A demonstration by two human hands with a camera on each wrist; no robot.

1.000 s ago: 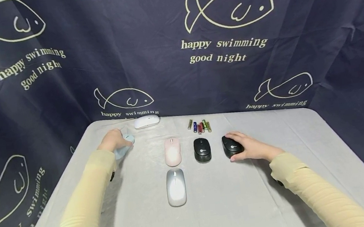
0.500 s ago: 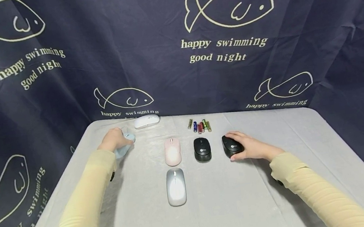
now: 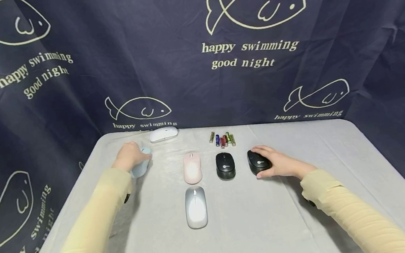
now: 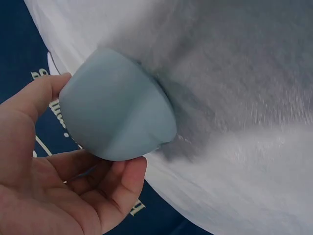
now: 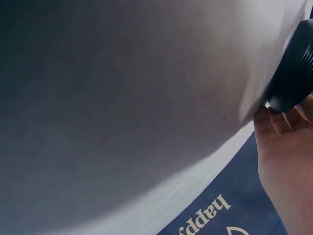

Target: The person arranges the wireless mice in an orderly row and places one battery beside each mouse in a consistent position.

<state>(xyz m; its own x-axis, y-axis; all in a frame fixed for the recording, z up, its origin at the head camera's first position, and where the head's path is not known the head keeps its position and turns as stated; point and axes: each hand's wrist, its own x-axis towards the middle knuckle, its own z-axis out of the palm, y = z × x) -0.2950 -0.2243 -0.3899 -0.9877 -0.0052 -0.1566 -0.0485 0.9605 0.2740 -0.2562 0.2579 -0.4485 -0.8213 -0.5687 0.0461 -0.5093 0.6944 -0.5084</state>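
Observation:
A light blue computer mouse (image 4: 117, 107) is gripped in my left hand (image 3: 130, 156), near the table's far left. In the left wrist view the thumb lies on one side of it and curled fingers on the other. My right hand (image 3: 275, 164) holds a black mouse (image 3: 257, 161) on the table, fingers at its far end and thumb at its near end. The right wrist view catches only part of that black mouse (image 5: 293, 68), at the frame's right edge. Just left of it sits a second black mouse (image 3: 225, 166), apart from both hands.
A pink mouse (image 3: 192, 168) and a silver mouse (image 3: 196, 208) lie mid-table, one behind the other. At the back left is a white mouse (image 3: 163, 134). Several small batteries (image 3: 222, 139) lie near the far edge. A dark fish-print curtain (image 3: 187, 61) hangs behind the table (image 3: 254, 238).
My left hand has shifted slightly to the right with the light blue mouse, which has turned a little. The right hand and its black mouse stay in place.

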